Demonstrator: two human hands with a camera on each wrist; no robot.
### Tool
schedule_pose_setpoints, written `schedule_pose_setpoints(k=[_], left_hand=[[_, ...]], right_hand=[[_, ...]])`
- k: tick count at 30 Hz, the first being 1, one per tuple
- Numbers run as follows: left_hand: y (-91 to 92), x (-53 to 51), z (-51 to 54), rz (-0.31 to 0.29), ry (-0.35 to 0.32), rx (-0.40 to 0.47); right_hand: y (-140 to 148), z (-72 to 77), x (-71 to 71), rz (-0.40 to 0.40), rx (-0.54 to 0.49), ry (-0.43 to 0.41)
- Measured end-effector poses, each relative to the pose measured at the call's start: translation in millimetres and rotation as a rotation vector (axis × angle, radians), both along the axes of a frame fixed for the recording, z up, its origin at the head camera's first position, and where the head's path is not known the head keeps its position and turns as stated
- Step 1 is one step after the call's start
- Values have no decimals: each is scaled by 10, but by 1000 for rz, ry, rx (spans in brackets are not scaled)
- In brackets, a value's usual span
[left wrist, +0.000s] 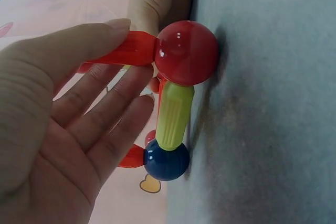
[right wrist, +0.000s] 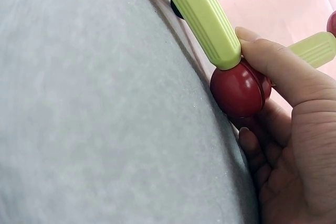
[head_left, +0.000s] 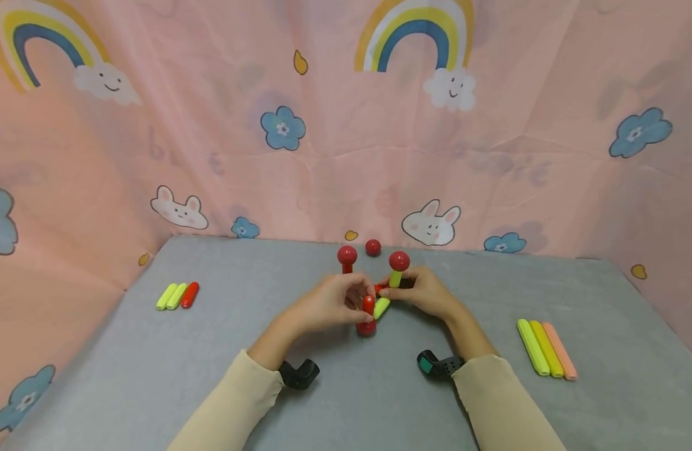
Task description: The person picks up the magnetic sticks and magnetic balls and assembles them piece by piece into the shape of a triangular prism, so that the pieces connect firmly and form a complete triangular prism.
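A small frame of magnetic rods and balls stands at the table's middle. My left hand (head_left: 331, 302) pinches an upright red rod (left wrist: 128, 51), its thumb on one side; the rod's lower end meets a red ball (left wrist: 187, 52) on the table. From that ball a yellow-green rod (left wrist: 175, 116) runs along the table; a blue ball (left wrist: 167, 159) shows farther left. My right hand (head_left: 424, 292) grips another red ball (right wrist: 239, 90) low on the frame, thumb beside the yellow-green rod (right wrist: 206, 19). Two uprights carry red balls, one on the left (head_left: 347, 254), one on the right (head_left: 399, 260).
Two yellow-green rods (head_left: 171, 296) and a red rod (head_left: 190, 294) lie at the left of the grey table (head_left: 154, 376). On the right lie yellow-green (head_left: 533, 347), yellow (head_left: 546, 348) and pink rods (head_left: 560, 351). Behind the frame shows another red ball (head_left: 372, 247). A pink printed cloth hangs behind.
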State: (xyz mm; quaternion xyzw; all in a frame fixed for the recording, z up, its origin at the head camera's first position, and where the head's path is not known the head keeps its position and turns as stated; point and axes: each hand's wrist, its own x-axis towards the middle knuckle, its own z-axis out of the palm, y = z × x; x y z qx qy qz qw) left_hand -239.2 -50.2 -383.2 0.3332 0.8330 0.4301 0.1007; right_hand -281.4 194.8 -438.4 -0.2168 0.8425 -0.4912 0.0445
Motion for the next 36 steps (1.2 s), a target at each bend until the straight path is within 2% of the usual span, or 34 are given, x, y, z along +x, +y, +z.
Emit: schedule_pose_setpoints(k=[5,12,22,30,36], left_hand=[[3,-3,-22,-2,-4,-14],[14,22,-74,26,1,-132],[-19,-21,-59,26,-5,-123],[-150,-97,-59,67,-11,-131],[-231,-152,-103,120,-20,-97]], right_hand=[[7,3,0,8,-15,2],[3,1,11,8,-2,6],[11,9,0,4,2,5],[46,53,0,23,13,-21],[87,129,13,36,87,-60]])
